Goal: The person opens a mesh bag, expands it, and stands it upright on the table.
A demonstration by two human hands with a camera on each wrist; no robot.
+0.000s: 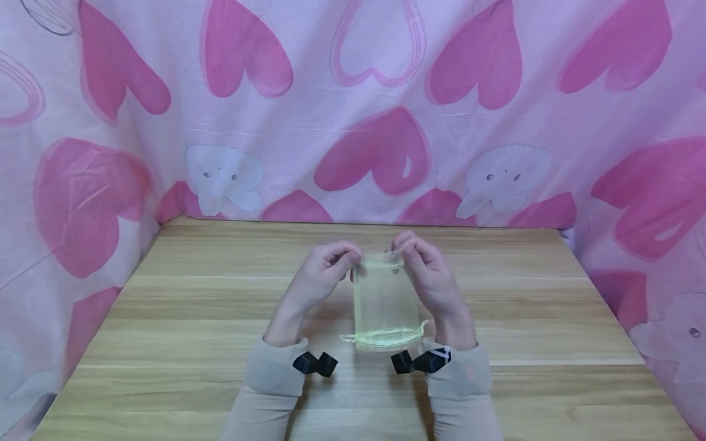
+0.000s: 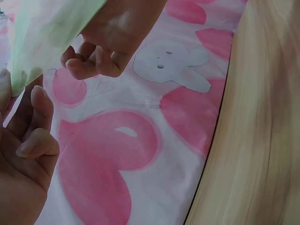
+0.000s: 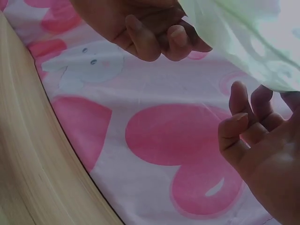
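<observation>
A sheer yellow-green drawstring pouch (image 1: 386,300) is stretched between both hands over the wooden table. Its gathered drawstring end lies toward the person, with loose string ends sticking out at both sides. My left hand (image 1: 326,272) pinches the far left corner between thumb and finger. At the far right corner, my right hand (image 1: 429,269) pinches the cloth the same way. The left wrist view shows the pouch (image 2: 47,33) as a thin sheet above the left hand (image 2: 28,154). In the right wrist view, the right hand (image 3: 267,145) has its lower fingers loosely bent below the pouch (image 3: 253,37).
The wooden table (image 1: 193,343) spreads out on all sides of the hands. A pink curtain with hearts (image 1: 375,153) stands along the back edge and both sides. A small black camera (image 1: 317,364) sits on the left cuff, another black camera (image 1: 419,361) on the right.
</observation>
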